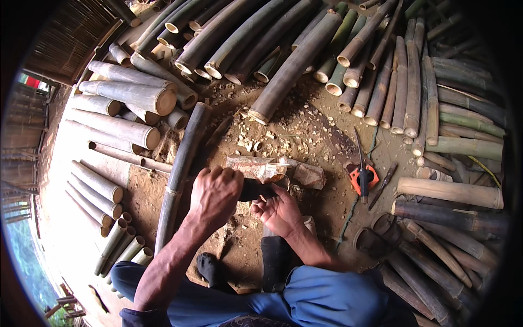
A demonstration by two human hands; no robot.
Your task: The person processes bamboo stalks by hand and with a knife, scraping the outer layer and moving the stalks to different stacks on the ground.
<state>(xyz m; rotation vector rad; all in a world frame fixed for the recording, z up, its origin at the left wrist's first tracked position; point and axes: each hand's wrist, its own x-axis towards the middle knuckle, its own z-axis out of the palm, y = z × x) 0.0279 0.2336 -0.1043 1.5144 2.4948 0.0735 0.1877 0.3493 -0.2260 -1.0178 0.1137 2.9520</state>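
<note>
In front of my lap, both hands meet at a short dark piece [254, 189], whose exact kind I cannot make out. My left hand [214, 195] is closed in a fist at its left end, knuckles up. At the other end, my right hand [279, 211] has its fingers curled round it, palm partly turned up. A thin rounded edge shows just above the right fingers. Beyond the hands lies a pale, rough block of wood [308, 173] on the ground. A long dark bamboo pole [182, 163] lies left of my left hand.
Wood chips [283, 133] litter the dirt floor ahead. An orange and black tool [363, 179] with a long blade lies at right, beside a slim dark tool [383, 186]. Bamboo lengths [297, 68] surround the spot, with shorter cut tubes [131, 98] at left and stacked poles [449, 192] at right.
</note>
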